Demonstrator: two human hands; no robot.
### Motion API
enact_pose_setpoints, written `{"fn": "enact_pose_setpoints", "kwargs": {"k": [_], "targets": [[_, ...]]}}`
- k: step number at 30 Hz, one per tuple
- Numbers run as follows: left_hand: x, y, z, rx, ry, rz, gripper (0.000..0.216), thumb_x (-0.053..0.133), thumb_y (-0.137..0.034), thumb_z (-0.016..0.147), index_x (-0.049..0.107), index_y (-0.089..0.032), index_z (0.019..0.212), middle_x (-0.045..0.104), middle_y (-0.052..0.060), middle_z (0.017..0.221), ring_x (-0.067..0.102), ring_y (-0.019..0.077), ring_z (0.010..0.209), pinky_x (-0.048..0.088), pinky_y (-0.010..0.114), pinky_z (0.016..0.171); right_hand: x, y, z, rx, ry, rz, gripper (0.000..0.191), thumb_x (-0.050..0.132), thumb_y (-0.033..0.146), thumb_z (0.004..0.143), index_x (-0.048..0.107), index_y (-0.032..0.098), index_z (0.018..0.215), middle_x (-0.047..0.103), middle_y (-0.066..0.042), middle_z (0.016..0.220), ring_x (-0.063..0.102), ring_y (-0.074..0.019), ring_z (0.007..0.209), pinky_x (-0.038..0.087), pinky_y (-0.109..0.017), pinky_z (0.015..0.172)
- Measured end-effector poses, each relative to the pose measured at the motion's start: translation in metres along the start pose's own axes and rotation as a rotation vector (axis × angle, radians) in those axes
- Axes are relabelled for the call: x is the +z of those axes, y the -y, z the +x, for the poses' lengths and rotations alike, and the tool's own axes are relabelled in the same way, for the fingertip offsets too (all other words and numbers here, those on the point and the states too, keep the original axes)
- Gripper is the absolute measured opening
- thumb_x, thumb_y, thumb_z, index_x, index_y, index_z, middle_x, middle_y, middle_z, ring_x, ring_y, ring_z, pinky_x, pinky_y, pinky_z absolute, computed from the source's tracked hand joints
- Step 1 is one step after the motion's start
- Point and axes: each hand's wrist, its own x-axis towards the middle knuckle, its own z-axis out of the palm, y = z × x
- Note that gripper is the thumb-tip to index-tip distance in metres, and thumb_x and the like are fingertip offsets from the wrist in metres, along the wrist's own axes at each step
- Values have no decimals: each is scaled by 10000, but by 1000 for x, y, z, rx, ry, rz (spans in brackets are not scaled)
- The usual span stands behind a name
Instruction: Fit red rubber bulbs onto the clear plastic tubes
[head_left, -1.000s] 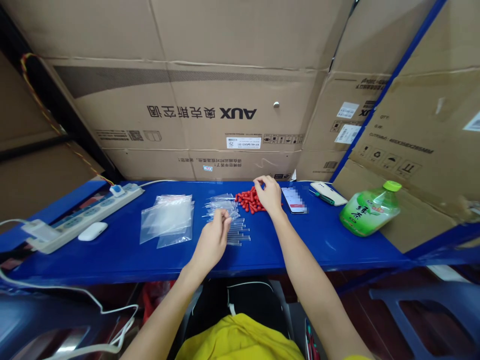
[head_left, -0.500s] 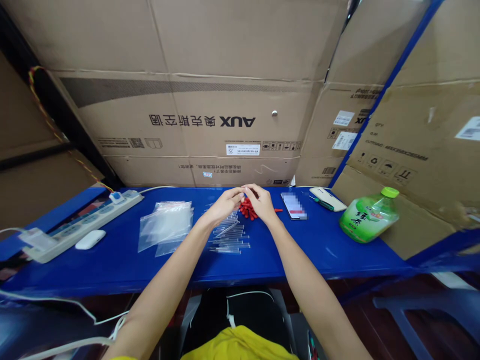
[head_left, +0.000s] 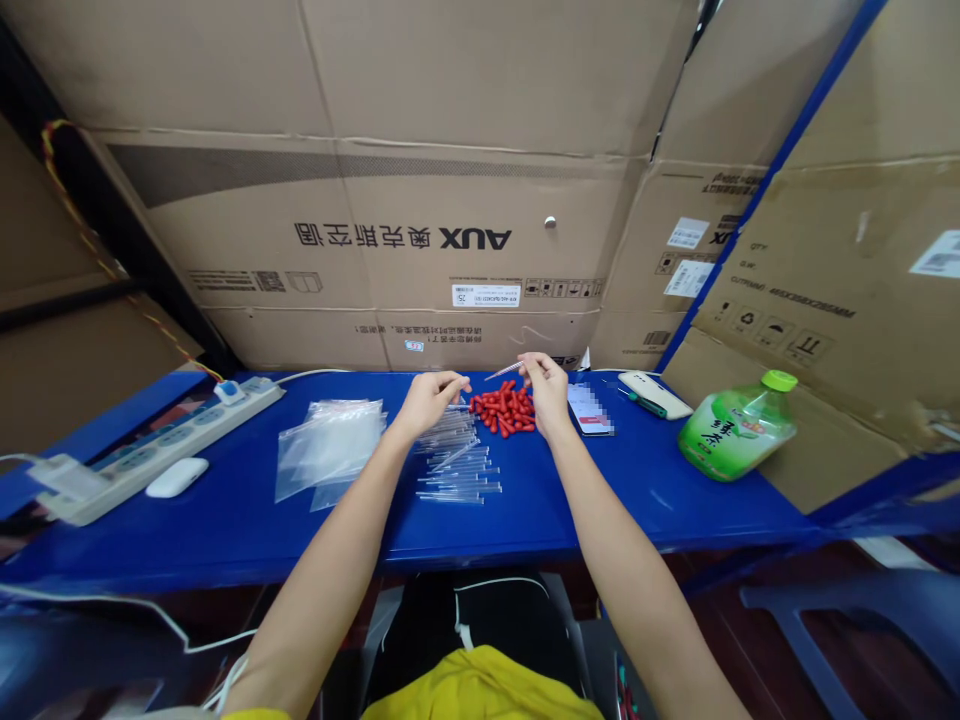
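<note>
Pinkish-clear thin tube (head_left: pixel 501 372) sat in the grip of the right hand (head_left: pixel 547 392), pinched near one end between thumb and fingers. Tube stuck out leftward, slightly tilted, above the far side of the red pieces (head_left: pixel 506 410). Left hand (head_left: pixel 427 402) had a narrow grip, thumb and forefinger close together, tips near the tube's free end but apart from it; couldn't tell whether it held anything. Hands were apart, red pieces heaped on the desk (head_left: pixel 645 500) between them.

Loose clear tubes (head_left: pixel 459 470) lay left of and nearer than the red heap, mostly lengthwise left to right, some under the left hand. Clear bags (head_left: pixel 337 440) overlapped left of the tubes, partly behind the left forearm.

Right of the right hand: phone (head_left: pixel 591 410), screen up, part of it blurred. Farther right, a green-handled tool (head_left: pixel 649 404) beside a cream flat object (head_left: pixel 660 392), then a green bottle (head_left: pixel 739 428) lying tilted near the right end.

Far left: white power strip (head_left: pixel 176 432) with plugs in it, small white case (head_left: pixel 177 477) just beside it. Printed cardboard (head_left: pixel 450 110) stood along the far edge. Yellow shirt (head_left: pixel 480 690) showed at the near side.
</note>
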Motion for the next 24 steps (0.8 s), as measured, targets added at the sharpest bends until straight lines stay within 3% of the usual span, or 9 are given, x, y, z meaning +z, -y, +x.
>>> {"fn": "enact_pose_setpoints", "kwargs": {"k": [4, 6, 8, 12, 14, 18, 20, 24], "targets": [[3, -2, -3, 7, -157, 154, 497, 463, -520, 980, 734, -165, 763, 655, 26, 650, 564, 151, 622, 382, 261, 649, -2, 1, 0, 16, 86, -21, 373, 655, 561, 841, 668, 189, 858, 674, -11, 732, 585, -141, 645, 476, -261, 644], [10, -6, -5, 103, -188, 208, 411, 506, -507, 970, 753, -187, 895, 719, 50, 826, 615, 182, 760, 409, 273, 718, 3, 3, -5, 27, 195, -36, 374, 676, 566, 822, 650, 194, 818, 686, -15, 732, 611, -150, 666, 500, -272, 674], [16, -10, -6, 223, -140, 206, 339, 546, -465, 965, 726, -207, 1091, 735, 58, 974, 628, 204, 900, 425, 292, 822, 9, 6, -11, 53, 302, -52, 383, 671, 580, 821, 646, 197, 818, 699, -20, 737, 633, -161, 679, 517, -282, 685], [22, -12, -8, 260, -8, 237, 289, 511, -421, 992, 708, -215, 1042, 730, 50, 909, 628, 205, 872, 425, 304, 833, 8, 13, -13, -13, 404, -169, 359, 651, 550, 846, 688, 193, 856, 727, -29, 774, 671, -179, 735, 524, -292, 718], [22, -9, -9, 231, -15, 249, 266, 510, -408, 993, 686, -212, 1024, 724, 44, 891, 631, 195, 843, 421, 289, 787, -8, 16, -6, -75, 409, -368, 298, 654, 489, 861, 725, 202, 898, 745, -31, 807, 676, -186, 757, 515, -298, 742], [22, -1, -9, 209, -31, 248, 205, 525, -366, 983, 637, -194, 974, 702, 38, 870, 624, 177, 785, 409, 270, 724, -57, 15, 9, -65, 224, -826, 209, 609, 371, 901, 763, 231, 891, 762, -54, 833, 687, -213, 799, 497, -323, 765], [24, 4, -8, 219, -32, 230, 180, 527, -336, 979, 625, -186, 997, 692, 41, 863, 620, 175, 781, 418, 269, 731, -78, 9, 12, -4, 203, -1001, 120, 666, 284, 839, 774, 249, 880, 767, -53, 847, 696, -223, 831, 494, -320, 762], [28, 10, -7, 231, -8, 192, 266, 466, -256, 991, 583, -184, 1219, 694, 43, 894, 630, 172, 792, 437, 277, 762, -94, -12, 7, 173, 318, -1102, 179, 806, 189, 628, 775, 231, 799, 744, -36, 747, 679, -187, 664, 489, -274, 621]]}}
